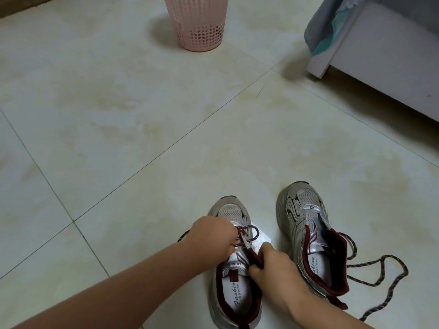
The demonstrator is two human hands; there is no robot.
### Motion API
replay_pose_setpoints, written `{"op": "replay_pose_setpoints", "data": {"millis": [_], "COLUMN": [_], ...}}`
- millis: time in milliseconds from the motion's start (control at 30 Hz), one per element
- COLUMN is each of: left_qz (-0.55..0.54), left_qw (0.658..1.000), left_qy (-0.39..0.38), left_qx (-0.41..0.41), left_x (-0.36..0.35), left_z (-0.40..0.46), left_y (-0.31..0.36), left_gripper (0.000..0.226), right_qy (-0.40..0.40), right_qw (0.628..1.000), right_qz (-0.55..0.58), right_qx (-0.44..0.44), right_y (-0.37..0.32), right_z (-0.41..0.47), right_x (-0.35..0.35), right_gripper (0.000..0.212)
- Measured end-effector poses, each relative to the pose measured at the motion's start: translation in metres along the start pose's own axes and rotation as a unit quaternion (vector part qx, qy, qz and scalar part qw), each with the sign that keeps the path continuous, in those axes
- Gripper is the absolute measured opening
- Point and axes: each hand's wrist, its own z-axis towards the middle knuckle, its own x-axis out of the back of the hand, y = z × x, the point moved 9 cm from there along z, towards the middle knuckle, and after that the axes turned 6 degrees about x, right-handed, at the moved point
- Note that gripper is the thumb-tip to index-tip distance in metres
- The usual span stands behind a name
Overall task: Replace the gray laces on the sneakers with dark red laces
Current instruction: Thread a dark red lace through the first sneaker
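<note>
Two grey sneakers with dark red collars stand on the tiled floor, toes pointing away from me. My left hand (212, 236) pinches the dark red lace (249, 232) at the eyelets of the left sneaker (231, 302). My right hand (273, 269) grips the dark red collar edge on that shoe's right side. The right sneaker (306, 233) has no lace in its eyelets. A second dark red speckled lace (380, 279) lies loose on the floor to its right. A lace end shows left of my left wrist.
A pink perforated plastic basket (198, 27) stands far ahead on the floor. A white furniture edge (380, 58) with grey and teal cloth hanging over it is at the upper right. Pale floor tiles (118, 138) spread all around.
</note>
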Motion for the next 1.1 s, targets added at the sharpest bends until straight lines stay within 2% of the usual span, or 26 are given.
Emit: {"op": "replay_pose_setpoints", "data": {"millis": [33, 100, 200, 267, 400, 500, 567, 667, 700, 733, 800, 867, 900, 933, 1000, 1100], "left_qz": [-0.024, -0.160, -0.419, -0.472, -0.472, -0.452, -0.456, -0.467, -0.482, -0.499, -0.501, -0.432, -0.392, -0.356, -0.299, -0.251], "left_qw": [1.000, 0.987, 0.906, 0.878, 0.878, 0.891, 0.889, 0.884, 0.876, 0.866, 0.854, 0.875, 0.889, 0.902, 0.924, 0.942], "left_qy": [0.001, -0.004, -0.026, -0.047, -0.059, -0.033, -0.036, -0.037, -0.016, 0.016, 0.073, 0.074, 0.055, 0.027, -0.029, -0.040], "left_qx": [-0.007, 0.010, 0.060, 0.068, 0.057, 0.026, 0.001, -0.013, 0.001, 0.029, 0.118, 0.204, 0.230, 0.243, 0.238, 0.221], "left_x": [0.004, 0.019, 0.045, 0.049, 0.039, 0.047, 0.053, 0.053, 0.053, 0.051, 0.037, 0.013, -0.001, -0.016, -0.039, -0.049], "left_z": [-0.001, -0.001, -0.005, -0.011, -0.017, -0.014, -0.012, -0.009, -0.007, -0.005, -0.003, -0.007, -0.010, -0.012, -0.015, -0.018], "left_y": [-0.002, -0.019, -0.059, -0.070, -0.060, -0.045, -0.030, -0.015, -0.017, -0.024, -0.049, -0.072, -0.079, -0.083, -0.084, -0.078], "left_gripper": [0.022, 0.016, 0.015, 0.024, 0.025, 0.020, 0.019, 0.013, 0.010, 0.007, 0.029, 0.058, 0.063, 0.059, 0.035, 0.016], "right_qy": [-0.002, -0.003, -0.005, -0.009, -0.026, 0.010, 0.027, 0.018, 0.029, 0.043, 0.063, 0.073, 0.079, 0.084, 0.086, 0.089], "right_qw": [1.000, 1.000, 1.000, 1.000, 1.000, 0.998, 0.991, 0.952, 0.941, 0.940, 0.947, 0.953, 0.956, 0.958, 0.961, 0.962], "right_qz": [0.000, 0.004, 0.012, 0.017, 0.001, -0.031, 0.051, 0.251, 0.290, 0.302, 0.302, 0.292, 0.283, 0.273, 0.262, 0.255], "right_qx": [-0.002, -0.005, -0.013, -0.018, -0.005, 0.052, 0.118, 0.174, 0.169, 0.151, 0.090, 0.028, 0.005, -0.011, -0.028, -0.040], "right_y": [0.000, 0.000, 0.000, -0.002, -0.011, -0.029, -0.048, -0.069, -0.069, -0.065, -0.046, -0.024, -0.013, -0.005, 0.002, 0.004], "right_z": [0.000, 0.000, -0.001, 0.000, -0.003, -0.009, -0.009, -0.002, 0.004, 0.009, 0.022, 0.032, 0.035, 0.038, 0.042, 0.047], "right_x": [0.000, 0.001, 0.003, 0.003, 0.006, 0.021, 0.032, 0.042, 0.048, 0.053, 0.058, 0.061, 0.062, 0.063, 0.064, 0.063], "right_gripper": [0.016, 0.015, 0.015, 0.015, 0.017, 0.043, 0.051, 0.020, 0.016, 0.023, 0.033, 0.035, 0.036, 0.035, 0.031, 0.029]}}
